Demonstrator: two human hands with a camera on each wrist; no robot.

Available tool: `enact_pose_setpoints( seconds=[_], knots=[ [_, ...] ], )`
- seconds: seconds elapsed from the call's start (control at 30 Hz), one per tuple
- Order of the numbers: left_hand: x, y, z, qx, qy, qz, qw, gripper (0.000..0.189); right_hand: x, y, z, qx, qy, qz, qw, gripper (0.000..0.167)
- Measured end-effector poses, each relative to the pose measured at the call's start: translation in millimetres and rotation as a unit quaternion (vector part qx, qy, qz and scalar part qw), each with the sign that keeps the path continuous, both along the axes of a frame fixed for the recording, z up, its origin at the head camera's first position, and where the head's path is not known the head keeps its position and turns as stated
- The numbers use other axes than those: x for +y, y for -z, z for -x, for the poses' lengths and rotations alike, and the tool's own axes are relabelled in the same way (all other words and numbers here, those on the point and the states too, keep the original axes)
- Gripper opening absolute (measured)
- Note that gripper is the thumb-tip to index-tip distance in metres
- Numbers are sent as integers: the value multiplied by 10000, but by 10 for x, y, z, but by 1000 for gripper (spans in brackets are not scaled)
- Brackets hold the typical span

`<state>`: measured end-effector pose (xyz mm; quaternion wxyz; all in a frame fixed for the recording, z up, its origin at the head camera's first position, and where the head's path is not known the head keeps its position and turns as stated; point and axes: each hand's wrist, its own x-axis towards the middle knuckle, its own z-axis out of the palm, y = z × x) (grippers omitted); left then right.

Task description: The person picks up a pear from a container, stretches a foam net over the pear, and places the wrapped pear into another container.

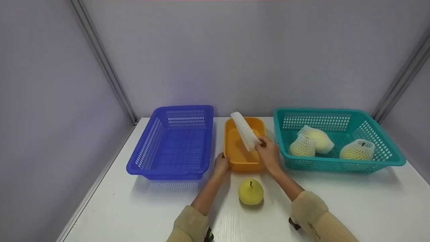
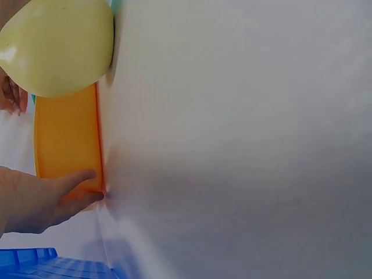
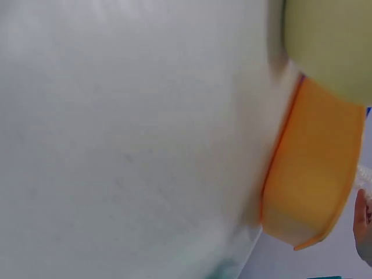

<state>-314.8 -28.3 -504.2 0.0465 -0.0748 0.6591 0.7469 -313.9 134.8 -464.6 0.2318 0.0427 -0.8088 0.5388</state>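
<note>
My right hand [image 1: 268,153] pinches the lower end of a white foam fruit net [image 1: 244,131], which slants up and left over the orange bin [image 1: 247,164]. Against the bin's near left corner rests my left hand [image 1: 220,165]; in the left wrist view its fingers [image 2: 75,181] lie fairly straight along the bin's outer wall. A bare yellow-green pear [image 1: 251,192] stands stem up on the white table in front of the bin, between my forearms. It looms large in both wrist views.
On the left stands a blue basket [image 1: 169,173] with slotted walls. To the right, a teal basket [image 1: 336,163] holds three pears in foam nets, one of them this netted pear [image 1: 357,151]. Grey-white panels [image 1: 235,60] enclose the white table [image 1: 151,211].
</note>
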Motion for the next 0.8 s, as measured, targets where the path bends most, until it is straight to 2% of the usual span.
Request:
enact_pose_setpoints(
  seconds=[0.03, 0.07, 0.1, 0.13, 0.2, 0.23, 0.3, 0.33, 0.37, 0.43, 0.47, 0.53, 0.6, 0.63, 0.7, 0.8],
  knots=[
    [19, -115, -60, -168, -71, 136, 9997, 39, 6, -17, -35, 37, -101, 157, 9998, 18],
    [20, -132, -65, -165, -83, 216, 9996, 39, 11, -33, -75, 59, -194, 291, 9994, 18],
    [25, -134, -69, -90, -91, 281, 9995, 40, 54, 44, -49, 187, -421, 519, 9976, 20],
    [19, -20, 6, 65, -109, 389, 9992, 39, 59, 32, -86, 188, -496, 620, 9967, 21],
    [-2, 311, 224, 424, -122, 599, 9972, 40, 72, 8, -163, 115, -600, 831, 9947, 23],
    [1, 448, 317, 586, -231, 771, 9950, 40, 79, -5, -201, 28, -639, 939, 9935, 25],
    [3, 548, 378, 676, -407, 922, 9926, 43, 93, -33, -268, -175, -677, 1130, 9911, 25],
    [4, 565, 397, 699, -544, 980, 9912, 45, 62, -132, -358, -393, -562, 1102, 9915, 25],
    [17, 473, 331, 667, -677, 964, 9908, 47, 69, -142, -381, -515, -583, 1163, 9902, 26],
    [56, 142, 95, 656, -1021, 1029, 9873, 48, 79, -154, -421, -685, -656, 1293, 9871, 27],
    [66, -1, -15, 748, -1123, 1033, 9855, 49, 84, -157, -440, -765, -690, 1345, 9855, 27],
    [90, -210, -182, 1124, -1355, 1314, 9756, 47, 93, -156, -477, -891, -771, 1443, 9825, 28],
    [100, -339, -293, 1385, -1455, 1588, 9667, 45, 97, -157, -513, -960, -847, 1551, 9796, 27],
    [103, -373, -326, 1496, -1431, 1631, 9646, 44, 98, -159, -533, -1016, -866, 1577, 9784, 26],
    [105, -427, -381, 1550, -1239, 1537, 9680, 41, 100, -169, -570, -1108, -907, 1644, 9759, 24],
    [96, -482, -422, 1546, -815, 1068, 9788, 36, 99, -189, -607, -1196, -989, 1680, 9735, 23]
  ],
)
